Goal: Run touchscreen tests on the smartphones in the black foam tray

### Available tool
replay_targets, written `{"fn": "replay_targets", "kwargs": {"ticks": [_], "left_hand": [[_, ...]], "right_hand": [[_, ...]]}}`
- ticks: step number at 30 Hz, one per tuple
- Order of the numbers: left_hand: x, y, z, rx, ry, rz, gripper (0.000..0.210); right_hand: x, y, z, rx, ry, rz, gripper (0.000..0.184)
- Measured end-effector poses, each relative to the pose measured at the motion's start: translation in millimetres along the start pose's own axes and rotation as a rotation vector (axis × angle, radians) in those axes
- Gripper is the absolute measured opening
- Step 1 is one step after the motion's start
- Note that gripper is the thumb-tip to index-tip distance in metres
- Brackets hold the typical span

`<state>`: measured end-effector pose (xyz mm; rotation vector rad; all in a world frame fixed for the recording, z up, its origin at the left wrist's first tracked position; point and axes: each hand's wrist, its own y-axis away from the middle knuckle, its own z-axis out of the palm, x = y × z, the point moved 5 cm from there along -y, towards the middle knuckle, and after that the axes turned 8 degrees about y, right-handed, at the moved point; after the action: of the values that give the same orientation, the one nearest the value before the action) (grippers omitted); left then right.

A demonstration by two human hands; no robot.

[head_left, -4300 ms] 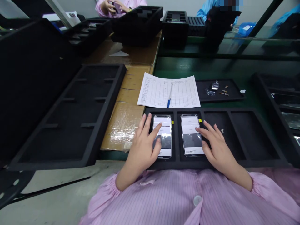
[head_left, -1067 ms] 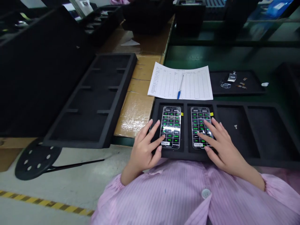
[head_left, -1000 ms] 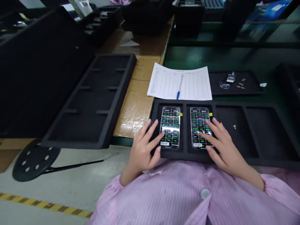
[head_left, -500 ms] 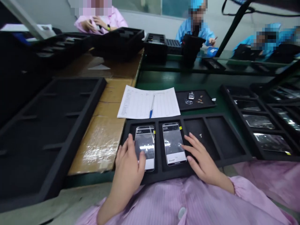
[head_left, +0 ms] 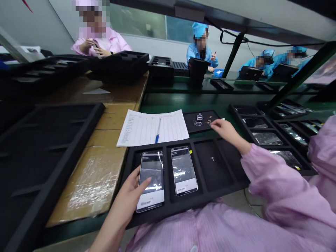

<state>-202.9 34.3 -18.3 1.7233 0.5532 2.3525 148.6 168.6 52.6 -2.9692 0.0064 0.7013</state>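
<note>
My left hand (head_left: 128, 201) covers the lower left edge of the left phone (head_left: 151, 180), and my forearm runs out of the bottom edge. My right hand (head_left: 223, 128) hides the near right corner of the small pad (head_left: 190, 120) beyond the phone; I cannot tell whether its fingertips touch the tiny parts (head_left: 209, 121) there, which are too small to name. Text on the phone's screen and on the sheet (head_left: 147, 127) behind it is unreadable. Left of the phone, the big tray (head_left: 52, 140) is cut off by the frame.
</note>
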Motion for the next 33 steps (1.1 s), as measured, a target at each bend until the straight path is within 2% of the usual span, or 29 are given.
{"fn": "replay_targets", "kwargs": {"ticks": [2,5,8,12,15,18,21,23,25,28,33], "left_hand": [[1,1,-0.5,0.002,0.002,0.046,0.079],[-3,1,-4.1,0.043,0.034,0.074,0.078],[-6,1,-5.7,0.048,0.056,0.072,0.082],[-3,4,-4.6,0.048,0.140,0.094,0.076],[6,10,-4.5,0.175,0.291,0.077,0.056],[14,21,4.0,0.296,0.445,-0.010,0.035],[24,31,27.0,0.229,0.548,-0.028,0.025],[28,34,42.9,0.171,0.619,-0.004,0.025],[30,37,55.0,0.144,0.687,0.026,0.025],[30,39,65.7,0.154,0.753,0.051,0.024],[30,43,76.6,0.164,0.808,0.054,0.022]], "right_hand": [[15,-42,-3,0.001,0.040,0.091,0.010],[31,-75,9,-0.055,0.060,0.179,0.018],[38,-82,18,-0.101,0.031,0.218,0.024],[29,-73,6,-0.046,-0.067,0.205,0.020],[4,-47,-6,-0.001,-0.191,0.153,0.010],[-36,7,-5,-0.085,-0.355,0.043,0.010],[-83,78,7,-0.338,-0.701,-0.163,0.021],[-103,120,14,-0.466,-0.859,-0.167,0.026],[-112,147,20,-0.507,-0.964,-0.106,0.029],[-117,164,29,-0.509,-1.104,-0.026,0.027],[-112,168,44,-0.487,-1.256,0.073,0.023]]}}
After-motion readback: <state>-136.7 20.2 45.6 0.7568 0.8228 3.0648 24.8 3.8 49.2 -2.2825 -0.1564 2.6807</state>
